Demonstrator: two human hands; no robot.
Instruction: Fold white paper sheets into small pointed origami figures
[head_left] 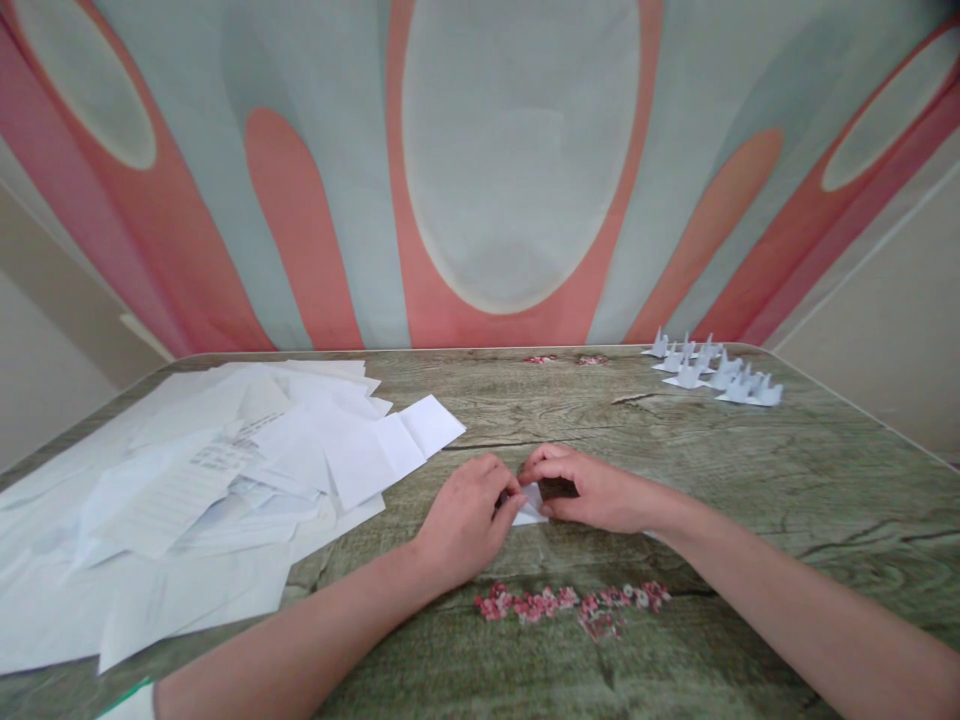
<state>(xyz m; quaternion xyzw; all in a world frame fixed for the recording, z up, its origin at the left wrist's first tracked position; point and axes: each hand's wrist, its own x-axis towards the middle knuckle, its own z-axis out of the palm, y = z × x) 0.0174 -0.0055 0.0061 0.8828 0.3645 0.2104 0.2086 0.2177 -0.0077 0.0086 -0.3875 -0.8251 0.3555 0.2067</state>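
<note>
Coral and grey-green backdrop (517, 150): filling the far side, with a big pale oval dead centre.
Wood-look table (750, 470): grey-brown grain and dark cracks, running right up to the backdrop.
Paper heap (292, 430): sprawling over the left, white sheets at all angles, some with print, one creased sheet jutting right.
Left hand (466, 510): in close, thumb and forefinger nearly together, pinching the little paper's left side.
Right hand (589, 490): opposite, thumb and fingers curved with a gap between, tips against the paper; whether they squeeze, I can't tell.
White folded figures (725, 374): clustered far right, sharp points up.
Pink blossoms (544, 604): strung across the near wood.
Small folded paper (533, 508): here's the action, between both hands on the table; plain white, faintly shaded, roughly triangular where it shows, the rest behind fingers.
</note>
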